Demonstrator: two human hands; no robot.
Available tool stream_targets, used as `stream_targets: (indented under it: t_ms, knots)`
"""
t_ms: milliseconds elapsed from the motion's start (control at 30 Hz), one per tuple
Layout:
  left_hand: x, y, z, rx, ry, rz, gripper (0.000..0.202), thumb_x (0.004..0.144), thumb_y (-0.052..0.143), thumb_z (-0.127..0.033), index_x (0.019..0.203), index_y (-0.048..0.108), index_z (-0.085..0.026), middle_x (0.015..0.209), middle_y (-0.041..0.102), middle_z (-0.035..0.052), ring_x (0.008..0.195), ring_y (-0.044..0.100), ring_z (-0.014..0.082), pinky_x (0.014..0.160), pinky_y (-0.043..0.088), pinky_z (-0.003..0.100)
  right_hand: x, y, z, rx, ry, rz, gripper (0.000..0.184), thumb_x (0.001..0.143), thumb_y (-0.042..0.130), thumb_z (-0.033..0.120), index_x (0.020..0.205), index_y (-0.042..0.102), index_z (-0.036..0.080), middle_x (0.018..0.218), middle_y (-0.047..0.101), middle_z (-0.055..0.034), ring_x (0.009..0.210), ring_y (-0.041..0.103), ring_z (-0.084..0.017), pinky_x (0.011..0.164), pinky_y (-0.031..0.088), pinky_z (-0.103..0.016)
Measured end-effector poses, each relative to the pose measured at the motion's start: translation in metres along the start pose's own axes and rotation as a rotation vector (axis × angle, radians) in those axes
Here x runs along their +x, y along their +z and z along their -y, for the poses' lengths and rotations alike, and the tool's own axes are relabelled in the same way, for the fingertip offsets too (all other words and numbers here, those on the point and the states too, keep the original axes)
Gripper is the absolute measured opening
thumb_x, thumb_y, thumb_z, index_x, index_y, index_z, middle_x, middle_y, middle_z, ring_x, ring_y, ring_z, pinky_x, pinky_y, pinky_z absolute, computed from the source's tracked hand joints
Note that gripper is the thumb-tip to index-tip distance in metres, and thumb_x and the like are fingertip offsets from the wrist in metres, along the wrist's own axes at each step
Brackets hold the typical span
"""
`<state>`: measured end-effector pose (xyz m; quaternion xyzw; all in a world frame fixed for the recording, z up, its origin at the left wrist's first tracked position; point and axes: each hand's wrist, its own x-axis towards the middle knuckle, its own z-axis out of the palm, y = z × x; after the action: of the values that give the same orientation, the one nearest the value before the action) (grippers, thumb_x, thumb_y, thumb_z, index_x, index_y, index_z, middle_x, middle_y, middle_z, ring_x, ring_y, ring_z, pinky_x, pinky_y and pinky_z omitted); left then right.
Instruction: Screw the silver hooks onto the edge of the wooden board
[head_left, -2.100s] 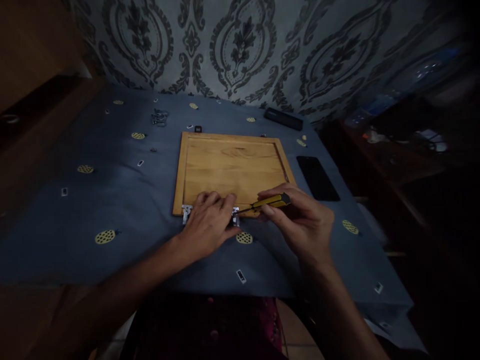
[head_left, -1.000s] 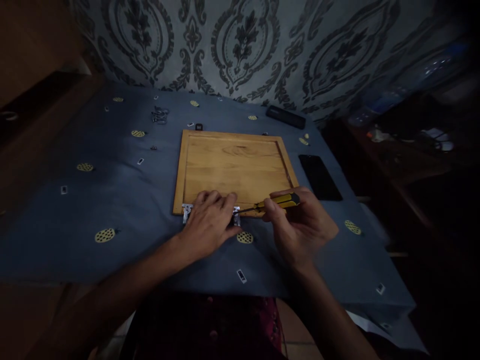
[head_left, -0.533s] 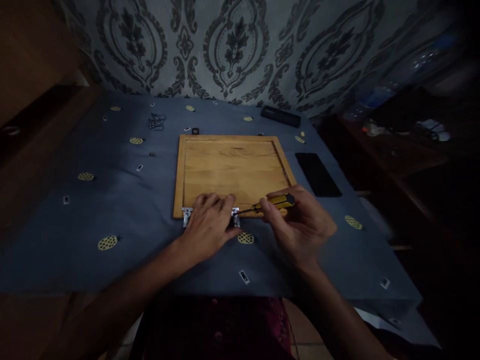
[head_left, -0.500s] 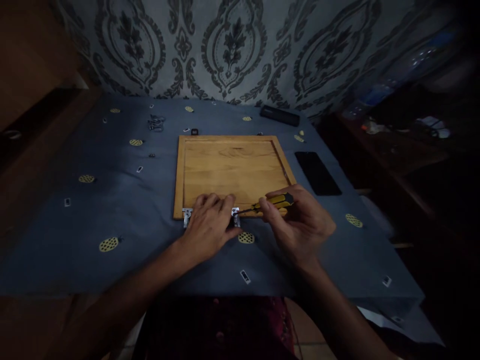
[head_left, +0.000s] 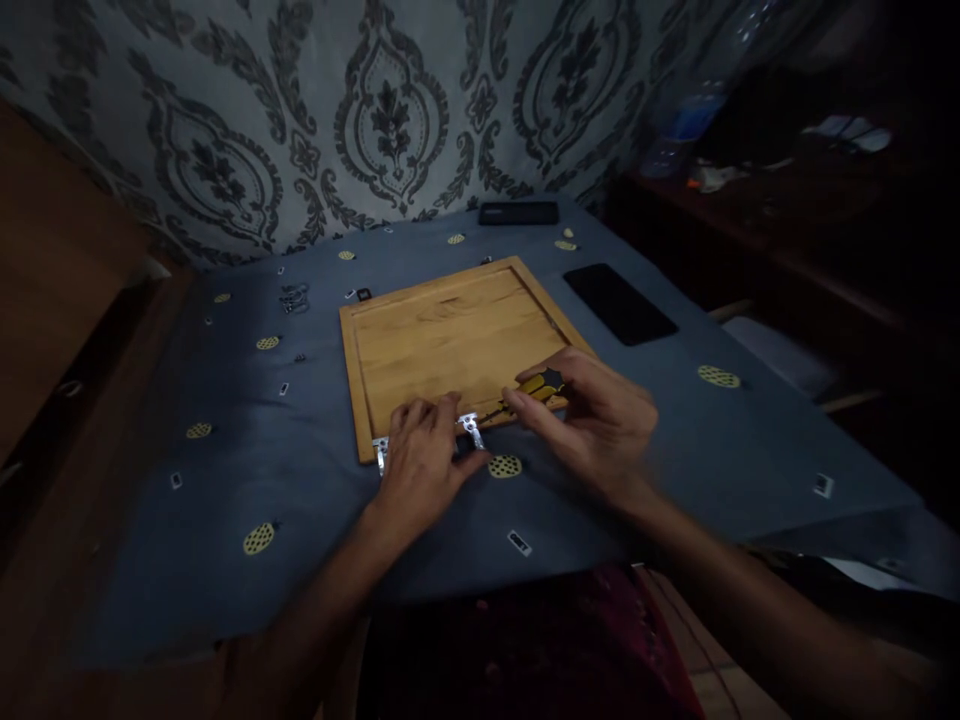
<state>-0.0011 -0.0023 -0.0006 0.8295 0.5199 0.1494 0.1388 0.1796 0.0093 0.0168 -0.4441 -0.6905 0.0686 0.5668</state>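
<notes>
A wooden framed panel (head_left: 442, 340) lies on the blue patterned tablecloth. My left hand (head_left: 424, 450) rests on its near edge, fingers laid over the wood and thumb spread to the right. Beneath and beside that hand are shiny metal fittings, which look like hinges: one metal fitting (head_left: 471, 428) shows right of the fingers, and part of another metal fitting (head_left: 381, 455) shows on the left. My right hand (head_left: 596, 420) is closed round a yellow and black screwdriver (head_left: 536, 387). Its shaft points left, with the tip just right of the right-hand fitting and apparently apart from it.
A black phone (head_left: 619, 303) lies right of the panel. Behind it is a dark oblong case (head_left: 519, 213) near the patterned wall. Small metal pieces (head_left: 294, 298) sit at the back left. A plastic bottle (head_left: 690, 115) stands on dark furniture at right.
The view has turned, so the panel appears tilted. The screwdriver tip has moved off the right-hand fitting, slightly to its right. My left hand stays on the panel's near edge.
</notes>
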Motion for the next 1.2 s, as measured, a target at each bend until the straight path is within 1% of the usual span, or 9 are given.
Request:
stream_targets:
  t_ms: [400,533,667,767,867,933,1000,1067,1200]
  knots:
    - [0.0,-0.001,-0.001,0.0,0.012,-0.015,0.057,0.088,0.075,-0.039,0.132,0.046,-0.016,0.117,0.069,0.0111,0.111,0.06,0.031,0.098,0.045,0.048,-0.003,0.005,-0.002,0.06,0.01,0.053,0.015,0.085,0.075,0.02,0.08,0.061,0.022,0.068,0.062,0.0018,0.059,0.058,-0.013,0.053,0.043,-0.027]
    - [0.0,0.0,0.0,0.01,0.013,-0.013,0.057,0.088,0.074,-0.039,0.132,0.046,-0.016,0.116,0.068,0.0114,0.112,0.059,0.0314,0.098,0.045,0.048,0.001,0.005,-0.001,0.106,-0.01,0.081,0.015,0.085,0.077,0.021,0.08,0.063,0.022,0.067,0.062,0.0021,0.059,0.058,-0.013,0.053,0.044,-0.027]
    - [0.0,0.003,0.001,0.017,0.0,-0.031,0.061,0.087,0.076,-0.041,0.134,0.045,-0.016,0.116,0.068,0.0109,0.111,0.06,0.031,0.1,0.044,0.048,0.006,0.001,0.001,0.217,0.13,0.228,0.018,0.084,0.079,0.031,0.082,0.064,0.022,0.073,0.067,0.0002,0.064,0.063,-0.014,0.055,0.049,-0.026]
    - [0.0,0.004,0.001,0.011,0.002,-0.038,0.058,0.088,0.075,-0.04,0.134,0.045,-0.018,0.115,0.068,0.0094,0.11,0.06,0.0305,0.098,0.045,0.047,0.012,-0.004,0.001,0.319,0.219,0.357,0.02,0.085,0.078,0.037,0.092,0.068,0.022,0.082,0.071,-0.0017,0.069,0.067,-0.015,0.059,0.053,-0.026]
    - [-0.001,0.003,0.001,0.004,0.011,-0.028,0.055,0.09,0.072,-0.04,0.133,0.046,-0.017,0.113,0.068,0.009,0.109,0.06,0.0307,0.096,0.045,0.047,0.019,-0.012,-0.001,0.383,0.173,0.497,0.021,0.088,0.074,0.039,0.101,0.072,0.022,0.09,0.074,-0.0044,0.075,0.07,-0.017,0.066,0.057,-0.029]
    - [-0.001,0.002,0.001,0.004,0.017,-0.023,0.055,0.09,0.072,-0.04,0.133,0.046,-0.017,0.113,0.068,0.0092,0.109,0.059,0.0309,0.096,0.045,0.047,0.023,-0.014,-0.002,0.38,0.137,0.544,0.02,0.089,0.073,0.04,0.099,0.075,0.022,0.089,0.075,-0.0051,0.077,0.07,-0.017,0.068,0.057,-0.029]
    - [-0.001,0.001,0.0,-0.001,0.022,-0.022,0.057,0.09,0.073,-0.039,0.135,0.045,-0.018,0.114,0.068,0.0089,0.11,0.059,0.0306,0.097,0.045,0.047,0.024,-0.014,-0.002,0.363,0.126,0.522,0.021,0.09,0.072,0.042,0.093,0.075,0.021,0.083,0.073,-0.0046,0.071,0.069,-0.017,0.064,0.055,-0.029]
    - [-0.001,0.001,0.0,-0.005,0.023,-0.026,0.057,0.09,0.073,-0.037,0.136,0.045,-0.018,0.118,0.068,0.009,0.111,0.059,0.0303,0.098,0.045,0.047,0.022,-0.01,-0.001,0.316,0.127,0.454,0.022,0.088,0.074,0.043,0.084,0.073,0.021,0.076,0.071,-0.0029,0.062,0.065,-0.015,0.058,0.052,-0.029]
    - [0.0,0.001,0.0,0.01,0.014,-0.02,0.051,0.089,0.075,-0.037,0.129,0.05,-0.016,0.114,0.069,0.0091,0.109,0.06,0.0306,0.098,0.045,0.047,0.013,0.005,0.003,0.123,0.09,0.225,0.027,0.084,0.08,0.035,0.069,0.061,0.021,0.062,0.062,0.0017,0.055,0.057,-0.013,0.051,0.042,-0.027]
